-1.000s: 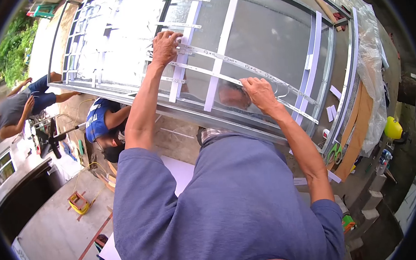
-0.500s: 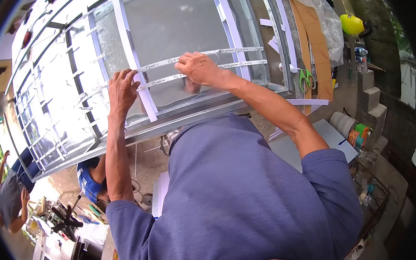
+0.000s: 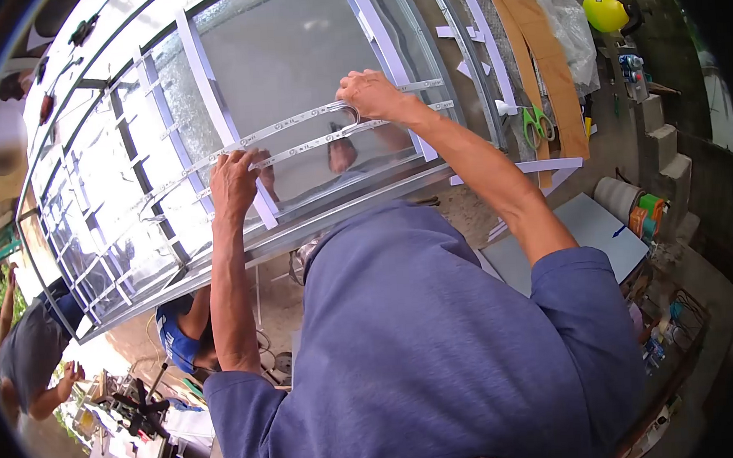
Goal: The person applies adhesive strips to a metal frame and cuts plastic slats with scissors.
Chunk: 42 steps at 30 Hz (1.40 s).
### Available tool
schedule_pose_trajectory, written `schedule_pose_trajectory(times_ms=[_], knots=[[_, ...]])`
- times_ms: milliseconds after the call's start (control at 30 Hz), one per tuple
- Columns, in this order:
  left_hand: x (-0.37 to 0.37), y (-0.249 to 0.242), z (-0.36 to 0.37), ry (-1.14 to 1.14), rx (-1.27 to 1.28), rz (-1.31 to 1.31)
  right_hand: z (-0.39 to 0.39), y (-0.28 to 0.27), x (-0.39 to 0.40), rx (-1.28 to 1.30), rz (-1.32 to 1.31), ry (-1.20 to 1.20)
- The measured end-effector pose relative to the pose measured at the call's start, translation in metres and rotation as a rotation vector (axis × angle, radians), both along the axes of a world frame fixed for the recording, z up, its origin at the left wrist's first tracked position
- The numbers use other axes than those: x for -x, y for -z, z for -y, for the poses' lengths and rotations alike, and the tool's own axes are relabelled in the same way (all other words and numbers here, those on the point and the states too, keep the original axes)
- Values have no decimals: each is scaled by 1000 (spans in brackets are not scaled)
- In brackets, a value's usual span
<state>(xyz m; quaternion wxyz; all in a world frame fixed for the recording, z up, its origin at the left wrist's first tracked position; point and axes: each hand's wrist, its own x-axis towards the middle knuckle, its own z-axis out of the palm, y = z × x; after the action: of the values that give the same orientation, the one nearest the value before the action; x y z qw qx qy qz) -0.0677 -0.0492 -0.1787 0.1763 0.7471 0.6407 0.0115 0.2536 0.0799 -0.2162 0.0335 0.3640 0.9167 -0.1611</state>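
Note:
Two white LED strips (image 3: 297, 120) with small printed marks run side by side across a large metal-framed panel (image 3: 288, 49) in front of me. A curved white wire (image 3: 351, 111) loops between them near my right hand. My right hand (image 3: 373, 96) is closed, fingertips pinched on the farther strip toward its right end. My left hand (image 3: 235, 185) has its bent fingers and thumb closed at the strips, by a white upright bar (image 3: 206, 75). The fingers hide exactly what the left hand grips. The shiny panel surface mirrors parts of my hands.
Green-handled scissors (image 3: 537, 126) lie right of the frame, near brown cardboard (image 3: 541, 59) and clear plastic wrap (image 3: 551, 16). Someone in a grey shirt (image 3: 33, 342) is at far left. A person in blue (image 3: 178, 333) is low beside the frame. A yellow helmet-like object (image 3: 605, 14) is upper right.
My right hand has moved right along the strips and onto the farther one. My left hand has come slightly right and nearer my body. The view has shifted a little.

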Motion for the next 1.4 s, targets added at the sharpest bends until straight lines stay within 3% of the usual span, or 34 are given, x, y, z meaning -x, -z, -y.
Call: schedule_pose_trajectory(times_ms=[433, 500, 800, 933, 1067, 1167, 1267, 1333, 1367, 1400], knots=[[-28, 1, -1, 200, 15, -57, -16, 9, -1, -66, -137, -40], [-24, 31, 3, 317, -29, -7, -21, 4, -1, -3, -138, 17], [-29, 33, -4, 242, 166, 50, -14, -12, 3, 16, -192, 102], [-29, 23, -5, 242, 161, 68, -9, -31, 35, -143, -321, 44], [-23, 24, -6, 250, 102, 105, 2, -42, 92, -87, -426, -175], [-16, 9, -5, 264, 6, 170, 10, -35, 144, 128, -379, -138], [8, -9, -5, 75, -191, 350, 19, -17, 183, 252, -330, -182], [47, -37, -10, -271, -89, 434, 27, -18, 202, 261, -259, -130], [72, -49, -11, -486, -53, 652, 28, -18, 206, 265, -220, -103], [101, -51, -13, -618, -201, 712, 25, -15, 206, 373, -226, -26]])
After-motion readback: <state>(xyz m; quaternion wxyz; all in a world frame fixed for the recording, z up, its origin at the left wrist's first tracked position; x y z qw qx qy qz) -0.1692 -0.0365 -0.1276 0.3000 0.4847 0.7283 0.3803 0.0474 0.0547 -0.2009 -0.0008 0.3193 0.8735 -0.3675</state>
